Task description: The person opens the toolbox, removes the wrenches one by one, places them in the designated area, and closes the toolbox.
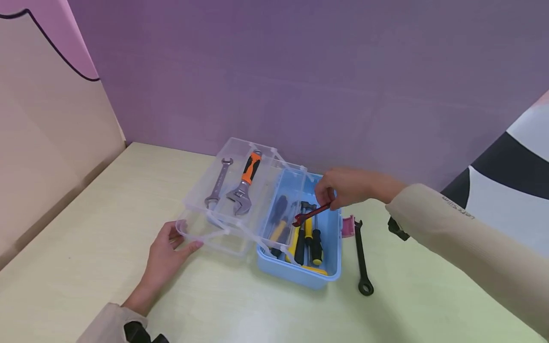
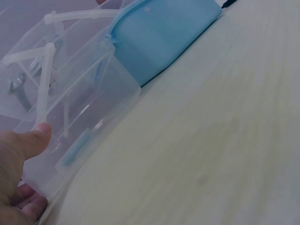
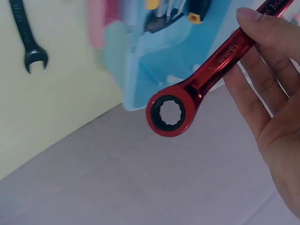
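Note:
A red ratchet wrench [image 1: 311, 214] is pinched between the thumb and fingers of my right hand [image 1: 343, 186], held over the blue toolbox [image 1: 296, 275]. The right wrist view shows the wrench's ring end [image 3: 172, 112] pointing away from the hand. My left hand [image 1: 170, 256] grips the left corner of the clear plastic lid [image 1: 233, 244], thumb above and fingers curled by the tabletop. On the clear tray [image 1: 274, 177] lie a combination wrench [image 1: 218, 182] and an adjustable wrench [image 1: 247, 183] with an orange-black handle. Inside the blue box are screwdrivers [image 1: 317, 247] and a hammer, partly seen through clear plastic.
A black combination wrench [image 1: 362, 259] lies on the table right of the box, beside its pink latch [image 1: 348, 226]. White hinge arms [image 2: 45, 79] join the clear parts to the box. A purple wall [image 1: 274, 85] stands behind the table.

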Motion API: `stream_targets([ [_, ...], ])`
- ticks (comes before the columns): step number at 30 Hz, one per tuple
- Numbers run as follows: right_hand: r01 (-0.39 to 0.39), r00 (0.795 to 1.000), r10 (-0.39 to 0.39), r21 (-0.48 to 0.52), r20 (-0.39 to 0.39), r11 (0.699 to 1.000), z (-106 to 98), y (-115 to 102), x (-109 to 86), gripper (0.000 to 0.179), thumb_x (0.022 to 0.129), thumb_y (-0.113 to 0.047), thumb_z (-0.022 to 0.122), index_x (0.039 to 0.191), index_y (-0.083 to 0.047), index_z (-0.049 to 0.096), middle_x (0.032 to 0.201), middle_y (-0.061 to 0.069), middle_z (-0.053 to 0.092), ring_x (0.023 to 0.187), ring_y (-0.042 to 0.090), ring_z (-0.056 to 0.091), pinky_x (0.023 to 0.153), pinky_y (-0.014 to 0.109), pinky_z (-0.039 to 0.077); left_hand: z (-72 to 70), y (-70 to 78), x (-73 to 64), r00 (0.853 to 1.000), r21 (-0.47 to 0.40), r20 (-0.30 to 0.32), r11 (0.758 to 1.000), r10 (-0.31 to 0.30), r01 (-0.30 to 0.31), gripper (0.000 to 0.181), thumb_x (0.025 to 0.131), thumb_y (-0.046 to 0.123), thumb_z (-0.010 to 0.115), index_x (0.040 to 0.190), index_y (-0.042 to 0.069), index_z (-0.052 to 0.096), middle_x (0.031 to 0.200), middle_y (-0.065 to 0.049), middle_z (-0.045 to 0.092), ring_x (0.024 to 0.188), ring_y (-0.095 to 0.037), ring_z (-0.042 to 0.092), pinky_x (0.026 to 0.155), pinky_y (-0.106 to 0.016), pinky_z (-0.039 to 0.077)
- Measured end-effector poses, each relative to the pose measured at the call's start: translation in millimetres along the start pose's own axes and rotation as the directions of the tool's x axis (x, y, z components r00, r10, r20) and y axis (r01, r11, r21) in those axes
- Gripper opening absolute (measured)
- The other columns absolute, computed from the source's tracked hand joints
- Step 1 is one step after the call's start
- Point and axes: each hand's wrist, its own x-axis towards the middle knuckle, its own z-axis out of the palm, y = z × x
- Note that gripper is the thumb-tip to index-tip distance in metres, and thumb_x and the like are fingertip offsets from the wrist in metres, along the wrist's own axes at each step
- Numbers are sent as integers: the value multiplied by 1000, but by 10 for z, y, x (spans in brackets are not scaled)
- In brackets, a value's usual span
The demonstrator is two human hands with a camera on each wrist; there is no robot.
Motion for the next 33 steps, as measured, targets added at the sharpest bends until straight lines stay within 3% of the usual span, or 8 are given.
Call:
stream_targets([
  [13, -136, 990, 138, 142, -6, 980, 231, 183, -295, 14, 76, -6, 78, 81, -13, 67, 76, -3, 67, 68, 8, 58, 59, 21, 55, -58, -32, 1, 1000, 5, 6, 1000, -2, 2, 61, 85, 11, 72, 132, -5, 38, 129, -27, 48, 124, -42, 50, 105, -45, 45],
  [20, -219, 974, 227, 251, -1, 943, 344, 315, -533, 16, 79, -6, 75, 82, -16, 64, 74, -5, 65, 61, 11, 57, 46, 26, 52, -66, -50, 4, 1000, 6, 12, 1000, -10, 10, 61, 85, 12, 72, 132, -5, 37, 129, -27, 48, 124, -42, 50, 105, -44, 45],
  [28, -183, 970, 226, 351, -85, 918, 481, 427, -716, 16, 79, -7, 75, 82, -17, 64, 75, -5, 65, 68, 10, 61, 60, 28, 52, -94, -31, -29, 999, -4, 7, 999, -32, 32, 63, 85, 14, 73, 133, -3, 36, 131, -24, 46, 126, -40, 49, 106, -42, 44],
  [33, -212, 958, 270, 390, -101, 896, 592, 506, -855, 15, 78, -10, 77, 83, -16, 64, 76, -5, 67, 71, 10, 64, 65, 30, 52, -59, -28, -26, 1000, -12, -3, 1000, -3, 3, 60, 84, 12, 73, 130, -5, 38, 128, -25, 48, 123, -40, 50, 105, -43, 44],
])
